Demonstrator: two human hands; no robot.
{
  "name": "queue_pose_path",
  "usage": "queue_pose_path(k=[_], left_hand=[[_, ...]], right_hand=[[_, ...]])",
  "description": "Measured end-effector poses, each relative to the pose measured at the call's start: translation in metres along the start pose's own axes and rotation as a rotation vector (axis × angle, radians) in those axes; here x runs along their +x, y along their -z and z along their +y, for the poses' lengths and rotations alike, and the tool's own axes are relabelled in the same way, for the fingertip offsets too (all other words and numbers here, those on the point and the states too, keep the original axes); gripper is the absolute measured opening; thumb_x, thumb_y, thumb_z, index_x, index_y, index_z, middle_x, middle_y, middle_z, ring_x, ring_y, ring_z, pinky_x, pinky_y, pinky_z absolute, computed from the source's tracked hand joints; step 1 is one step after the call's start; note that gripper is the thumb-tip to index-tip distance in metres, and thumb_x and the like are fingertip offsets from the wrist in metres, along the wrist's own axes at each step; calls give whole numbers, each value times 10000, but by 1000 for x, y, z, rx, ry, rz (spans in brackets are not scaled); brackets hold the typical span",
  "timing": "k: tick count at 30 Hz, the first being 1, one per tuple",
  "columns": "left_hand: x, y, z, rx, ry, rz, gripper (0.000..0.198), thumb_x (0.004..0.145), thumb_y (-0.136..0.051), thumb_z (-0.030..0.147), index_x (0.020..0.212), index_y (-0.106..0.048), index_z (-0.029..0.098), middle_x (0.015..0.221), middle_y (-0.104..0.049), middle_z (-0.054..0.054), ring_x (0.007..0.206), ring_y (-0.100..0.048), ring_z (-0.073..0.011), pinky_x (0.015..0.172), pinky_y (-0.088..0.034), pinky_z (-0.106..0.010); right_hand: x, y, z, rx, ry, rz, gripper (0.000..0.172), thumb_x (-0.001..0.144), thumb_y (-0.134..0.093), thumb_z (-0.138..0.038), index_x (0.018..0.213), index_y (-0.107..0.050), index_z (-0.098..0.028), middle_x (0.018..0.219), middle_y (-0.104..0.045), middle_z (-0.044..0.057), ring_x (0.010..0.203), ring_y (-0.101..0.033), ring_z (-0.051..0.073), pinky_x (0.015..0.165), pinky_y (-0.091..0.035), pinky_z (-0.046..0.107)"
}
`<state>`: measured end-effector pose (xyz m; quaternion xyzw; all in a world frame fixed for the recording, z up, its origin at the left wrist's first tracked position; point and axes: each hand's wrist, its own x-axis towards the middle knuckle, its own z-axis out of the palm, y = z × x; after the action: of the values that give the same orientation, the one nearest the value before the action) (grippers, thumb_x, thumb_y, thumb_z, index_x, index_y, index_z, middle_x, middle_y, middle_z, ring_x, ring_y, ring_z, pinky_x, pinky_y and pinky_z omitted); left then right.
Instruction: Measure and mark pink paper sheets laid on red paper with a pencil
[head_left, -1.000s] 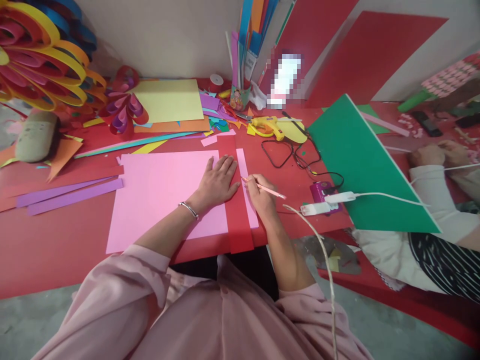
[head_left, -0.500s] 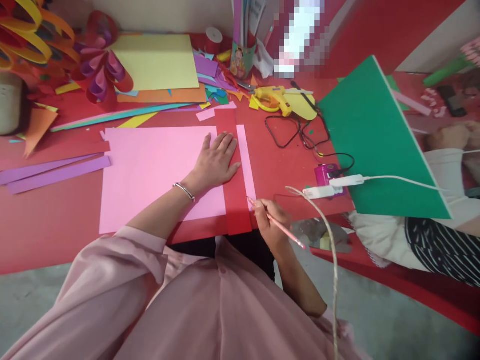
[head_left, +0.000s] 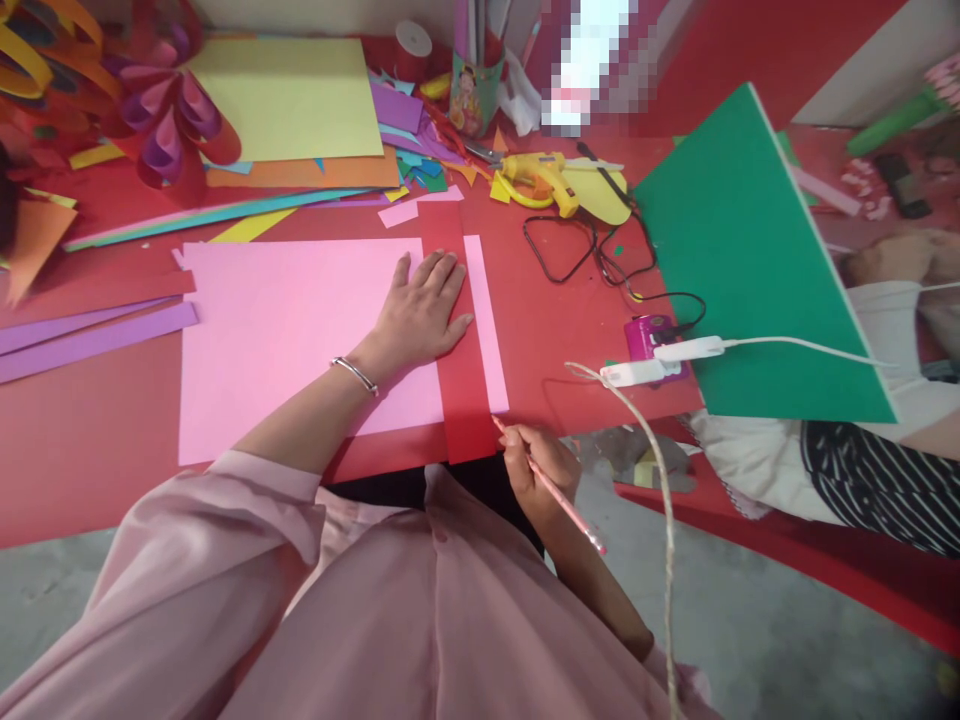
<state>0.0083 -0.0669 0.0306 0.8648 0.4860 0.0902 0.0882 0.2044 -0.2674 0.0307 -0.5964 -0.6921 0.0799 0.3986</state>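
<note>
A large pink paper sheet (head_left: pixel 292 330) lies flat on the red table, with a red paper strip (head_left: pixel 465 385) laid across it near its right side. To the right of the strip a narrow band of the pink shows. My left hand (head_left: pixel 421 308) is spread flat over the sheet and the strip's left edge, fingers apart, pressing down. In my right hand (head_left: pixel 541 462) is a pink pencil (head_left: pixel 566 507), held between thumb and fingers. Its tip is beside the strip's right edge, by the lower end of the pink band.
Behind the sheet lie a yellow sheet (head_left: pixel 292 98), paper scraps, scissors (head_left: pixel 480 150) and a yellow glue gun (head_left: pixel 544 178). Purple strips (head_left: pixel 112 340) are at left. White plugs sit in a magenta socket (head_left: pixel 645 335) beside a green board (head_left: pixel 757 270); another person sits at right.
My right hand has drawn the pencil tip down along the strip's edge toward me, to the pink band's lower end. My left hand stays in place; the view has shifted slightly.
</note>
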Motion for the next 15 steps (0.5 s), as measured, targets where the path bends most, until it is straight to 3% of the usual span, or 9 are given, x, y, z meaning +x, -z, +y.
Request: queue_pose_path(k=[6, 9, 12, 15], left_hand=[[0, 0, 0, 6, 1, -1, 722, 1043, -424, 492, 1635, -387, 81, 1717, -355, -215, 1626, -265, -377, 1339, -55, -598], [0, -1, 0, 8, 0, -2, 726, 1044, -420, 495, 1631, -389, 70, 1713, -360, -221, 1627, -263, -377, 1338, -48, -600], [0, -1, -1, 8, -1, 5, 725, 1050, -401, 503, 1635, -382, 76, 1717, -354, -220, 1628, -261, -375, 1337, -54, -604], [0, -1, -1, 4, -6, 9, 720, 1054, -392, 509, 1636, -386, 85, 1718, -354, -216, 1626, -266, -379, 1337, -61, -605]], right_hand=[[-1, 9, -3, 32, 2, 52, 166, 1015, -592, -161, 1060, -708, -272, 809, -805, 8, 664, -761, 172, 662, -624, 296], [4, 14, -4, 68, -32, 27, 272, 1022, -569, -141, 1214, -705, -277, 953, -832, 37, 778, -802, 193, 748, -659, 325], [7, 9, 0, 79, 123, -79, 386, 1024, -588, -148, 1377, -658, -287, 1135, -831, 71, 980, -816, 231, 879, -671, 378], [7, -3, 5, 14, 264, -197, 373, 1009, -644, -159, 1365, -663, -272, 1279, -795, 99, 1212, -758, 273, 1004, -641, 439]])
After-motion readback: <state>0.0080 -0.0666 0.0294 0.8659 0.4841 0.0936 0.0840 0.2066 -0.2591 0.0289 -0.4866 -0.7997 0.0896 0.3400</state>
